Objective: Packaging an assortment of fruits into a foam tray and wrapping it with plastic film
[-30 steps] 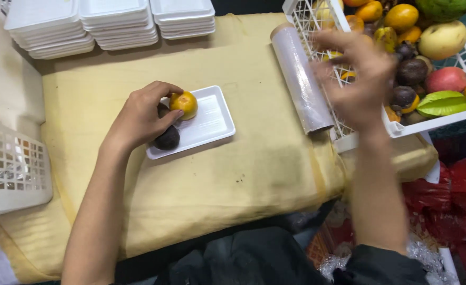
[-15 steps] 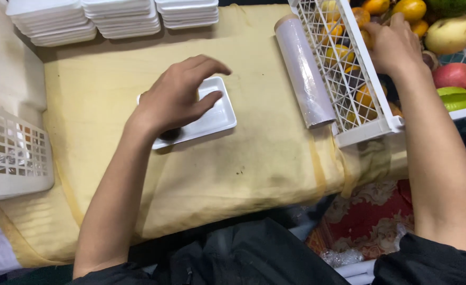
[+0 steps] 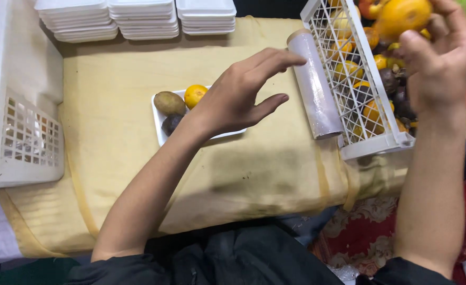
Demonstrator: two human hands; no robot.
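Note:
A white foam tray (image 3: 159,105) lies on the yellow cloth and carries a brown fruit (image 3: 169,103), a small orange fruit (image 3: 194,95) and a dark purple fruit (image 3: 170,124). My left hand (image 3: 241,92) hovers open over the tray's right half, fingers spread and pointing right, holding nothing. My right hand (image 3: 439,58) is raised over the white wire basket (image 3: 349,79) at the upper right. Its fingers are shut on an orange fruit (image 3: 401,16).
A roll of cling film (image 3: 314,84) lies against the basket's left side. Stacks of white foam trays (image 3: 138,18) line the far edge. A second white basket (image 3: 16,121) stands at the left. Red patterned material (image 3: 364,232) shows below the table at right.
My left hand let go of the orange fruit on the tray and moved right, opening. My right hand reached into the basket and rose with an orange fruit.

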